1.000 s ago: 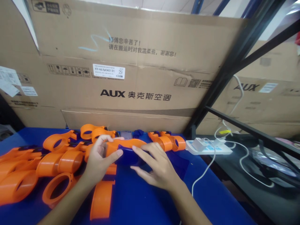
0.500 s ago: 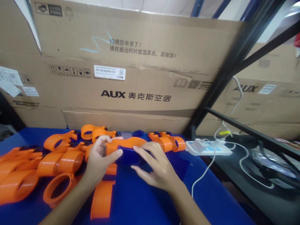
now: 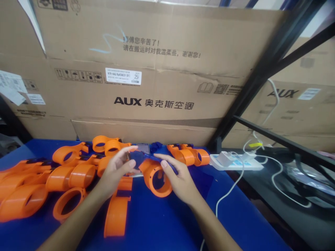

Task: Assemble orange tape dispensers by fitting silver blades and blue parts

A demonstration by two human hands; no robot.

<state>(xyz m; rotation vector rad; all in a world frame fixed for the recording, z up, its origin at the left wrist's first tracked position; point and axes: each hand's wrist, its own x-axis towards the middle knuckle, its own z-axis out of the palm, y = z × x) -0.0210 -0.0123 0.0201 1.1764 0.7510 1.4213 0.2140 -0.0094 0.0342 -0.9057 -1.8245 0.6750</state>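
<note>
An orange tape dispenser [image 3: 158, 187] with a round ring and a dark blue strip-like part [image 3: 137, 159] is held up over the blue table. My left hand [image 3: 120, 163] pinches the left end of it, thumb at the front by the blue part. Around the right side, beside the ring, my right hand [image 3: 179, 176] grips it with the thumb on top; some of its fingers are hidden behind the ring. Below my left hand an orange dispenser [image 3: 116, 214] stands on the table, and an orange ring-shaped one [image 3: 68, 204] lies by the left forearm.
Several more orange dispensers [image 3: 60, 177] crowd the table's left side, and others [image 3: 187, 156] lie at the back right. A phone-like flat item [image 3: 143, 148] lies behind my hands. A white power strip [image 3: 237, 162] with cables stands right. A large cardboard box [image 3: 154, 76] closes off the back.
The tape dispenser has been turned: its ring now hangs down toward me, and the blue part tilts upward. My right hand has shifted its grip to the ring's right side. The camera view has shifted slightly.
</note>
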